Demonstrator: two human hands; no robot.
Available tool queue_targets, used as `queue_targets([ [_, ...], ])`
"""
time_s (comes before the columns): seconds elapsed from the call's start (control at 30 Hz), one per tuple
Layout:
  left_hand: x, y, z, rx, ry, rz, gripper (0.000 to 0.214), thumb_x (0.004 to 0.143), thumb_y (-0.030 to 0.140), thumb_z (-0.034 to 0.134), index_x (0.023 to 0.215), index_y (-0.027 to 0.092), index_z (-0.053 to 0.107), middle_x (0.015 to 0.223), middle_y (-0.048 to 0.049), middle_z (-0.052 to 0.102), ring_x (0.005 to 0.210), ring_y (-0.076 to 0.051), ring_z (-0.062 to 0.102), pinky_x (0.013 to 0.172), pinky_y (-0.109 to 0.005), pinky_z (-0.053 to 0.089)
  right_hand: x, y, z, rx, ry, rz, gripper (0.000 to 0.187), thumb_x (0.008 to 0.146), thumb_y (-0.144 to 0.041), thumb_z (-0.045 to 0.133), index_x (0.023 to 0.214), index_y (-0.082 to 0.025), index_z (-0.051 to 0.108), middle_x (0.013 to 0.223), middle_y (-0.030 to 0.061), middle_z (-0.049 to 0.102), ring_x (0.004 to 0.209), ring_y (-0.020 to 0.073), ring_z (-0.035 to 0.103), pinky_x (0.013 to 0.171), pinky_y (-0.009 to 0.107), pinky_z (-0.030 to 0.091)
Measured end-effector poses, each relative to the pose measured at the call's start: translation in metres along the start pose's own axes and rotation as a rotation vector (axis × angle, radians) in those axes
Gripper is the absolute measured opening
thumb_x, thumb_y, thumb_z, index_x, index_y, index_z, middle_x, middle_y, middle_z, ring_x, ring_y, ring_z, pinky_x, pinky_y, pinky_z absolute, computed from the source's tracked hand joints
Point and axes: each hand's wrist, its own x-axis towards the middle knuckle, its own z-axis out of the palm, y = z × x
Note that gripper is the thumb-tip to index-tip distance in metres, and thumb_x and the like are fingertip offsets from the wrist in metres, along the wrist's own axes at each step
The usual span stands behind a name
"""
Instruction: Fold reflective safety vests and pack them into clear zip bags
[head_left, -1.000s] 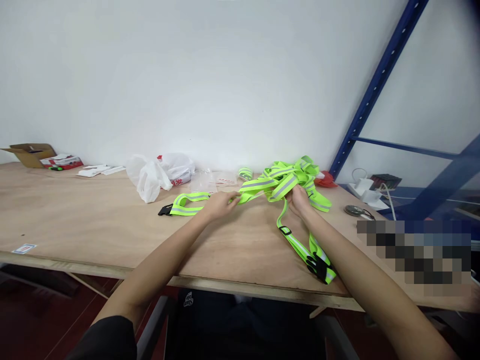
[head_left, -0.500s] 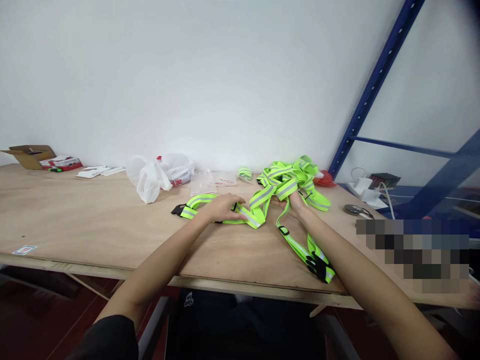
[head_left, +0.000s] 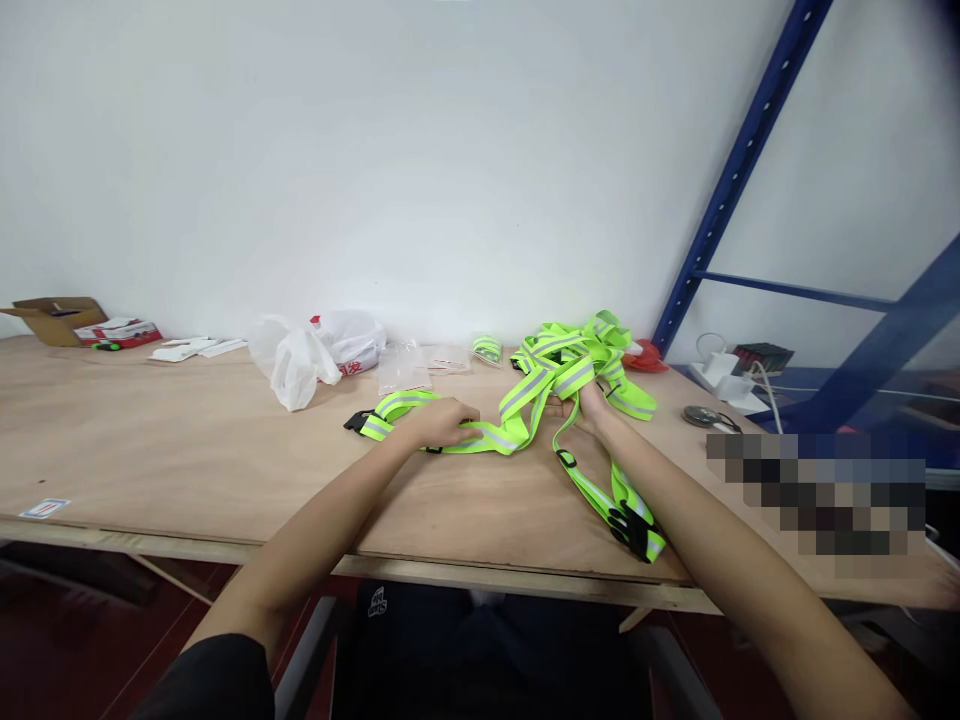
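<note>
Neon-green reflective straps with a silver stripe lie bunched in a loose heap on the table. My left hand is closed round one reflective strap near the tabletop, left of the heap. A black buckle sticks out beyond that hand. At the heap's front edge, my right hand is among the straps, its fingers partly hidden under them and closed on a strap. From there a loop runs toward the table's front edge, with a black slider and another black buckle.
White plastic bags, clear zip bags and a packed green strap lie along the wall. An open carton stands far left. At right are a blue metal frame, a tape roll and white plugs.
My left hand has drawn its fingers in on the strap and moved slightly left, and the strap between the hands has shifted a little. The right hand stays in the heap.
</note>
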Motion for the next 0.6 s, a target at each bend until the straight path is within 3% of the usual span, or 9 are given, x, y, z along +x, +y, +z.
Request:
queue_targets([
  [0.2,-0.007,-0.017,-0.012,-0.021,0.252,-0.162,0.033,0.097,0.043,0.043,0.079,0.021,0.059,0.070,-0.0030,0.063,0.066,-0.020,0.057,0.062,-0.030,0.034,-0.002,-0.006,-0.001,0.073,-0.009,0.006,0.067,0.075,-0.086,0.045,0.097,-0.025,0.065,0.080,0.0110,0.072,0.079,0.0315,0.070,0.070,0.047,0.059],
  [0.33,-0.012,-0.025,-0.019,-0.066,0.410,-0.263,0.030,0.095,0.040,0.041,0.078,0.021,0.056,0.066,-0.0012,0.057,0.063,-0.018,0.053,0.061,-0.029,0.031,0.000,-0.006,-0.006,0.119,0.008,-0.028,0.063,0.079,-0.084,0.041,0.088,-0.025,0.062,0.074,0.0077,0.070,0.068,0.0261,0.067,0.069,0.043,0.058],
  [0.5,-0.016,-0.034,-0.022,-0.151,0.551,-0.353,0.026,0.092,0.038,0.044,0.074,0.021,0.052,0.055,0.0032,0.047,0.053,-0.016,0.044,0.056,-0.028,0.027,0.006,-0.006,-0.021,0.231,0.045,-0.067,0.050,0.085,-0.074,0.047,0.081,-0.025,0.059,0.062,0.0014,0.063,0.048,0.0175,0.054,0.056,0.035,0.054],
  [0.6,-0.017,-0.039,-0.024,-0.201,0.636,-0.389,0.026,0.091,0.039,0.046,0.073,0.021,0.053,0.055,0.0032,0.048,0.055,-0.016,0.046,0.057,-0.027,0.028,0.009,-0.007,-0.029,0.343,-0.034,-0.084,0.049,0.087,-0.073,0.048,0.081,-0.025,0.057,0.058,-0.0014,0.058,0.042,0.0148,0.047,0.049,0.032,0.052],
])
